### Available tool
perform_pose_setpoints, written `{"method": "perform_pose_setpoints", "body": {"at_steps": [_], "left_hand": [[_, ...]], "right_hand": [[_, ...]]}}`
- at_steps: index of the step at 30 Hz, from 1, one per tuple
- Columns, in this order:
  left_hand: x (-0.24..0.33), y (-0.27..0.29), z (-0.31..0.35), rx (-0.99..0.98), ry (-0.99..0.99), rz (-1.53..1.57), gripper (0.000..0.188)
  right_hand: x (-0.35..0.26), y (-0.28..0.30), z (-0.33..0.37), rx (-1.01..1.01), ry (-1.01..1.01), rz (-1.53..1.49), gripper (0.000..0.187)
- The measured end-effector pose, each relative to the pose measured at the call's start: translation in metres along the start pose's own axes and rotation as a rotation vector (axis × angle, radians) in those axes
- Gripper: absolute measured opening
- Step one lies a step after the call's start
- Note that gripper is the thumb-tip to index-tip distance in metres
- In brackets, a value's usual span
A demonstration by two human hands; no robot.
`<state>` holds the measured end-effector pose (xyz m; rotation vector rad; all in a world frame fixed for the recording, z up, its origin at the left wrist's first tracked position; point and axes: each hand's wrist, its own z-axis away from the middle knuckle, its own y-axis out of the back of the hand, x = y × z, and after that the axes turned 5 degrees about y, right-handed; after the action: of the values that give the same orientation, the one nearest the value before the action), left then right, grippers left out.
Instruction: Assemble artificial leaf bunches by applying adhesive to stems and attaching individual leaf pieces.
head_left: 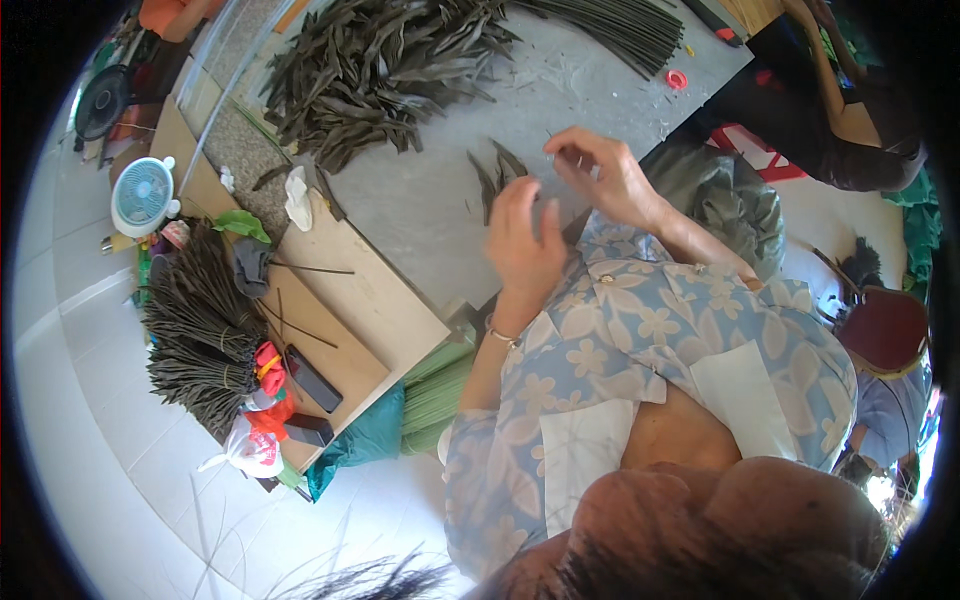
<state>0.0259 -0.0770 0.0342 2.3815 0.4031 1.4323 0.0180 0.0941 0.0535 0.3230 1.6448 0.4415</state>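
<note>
My left hand (525,238), a thin bracelet on its wrist, is raised over the grey table (430,200), its fingers closed around a few dark dried leaf strips (492,176) that fan out up and to the left. My right hand (603,172) is just to the right and a little farther away. Its fingertips pinch together at the near end of the same strips; what exactly they pinch is too small to tell. Both forearms come out of a blue floral shirt.
A big pile of dark leaf strips (380,70) and a bundle of thin sticks (620,30) lie at the table's far side. On the left are a wooden board (350,290), tied stick bundles (200,330) and a small fan (143,195). Another person (830,120) sits far right.
</note>
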Motion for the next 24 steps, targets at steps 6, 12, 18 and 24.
{"method": "perform_pose_setpoints", "body": {"at_steps": [6, 12, 18, 24], "left_hand": [[-0.054, 0.038, 0.016, -0.044, 0.367, -0.309, 0.019], [-0.075, 0.027, 0.002, -0.142, 0.264, -0.496, 0.019], [-0.079, 0.031, -0.003, -0.212, 0.306, -0.421, 0.019], [-0.077, 0.047, -0.013, -0.103, 0.368, -0.308, 0.021]], "right_hand": [[0.012, -0.006, 0.003, 0.248, -0.002, -0.121, 0.02], [0.01, -0.009, 0.003, 0.192, -0.045, -0.136, 0.027], [0.028, -0.02, -0.013, 0.257, 0.095, 0.061, 0.016], [0.035, -0.041, -0.082, 0.306, 0.125, 0.379, 0.019]]}}
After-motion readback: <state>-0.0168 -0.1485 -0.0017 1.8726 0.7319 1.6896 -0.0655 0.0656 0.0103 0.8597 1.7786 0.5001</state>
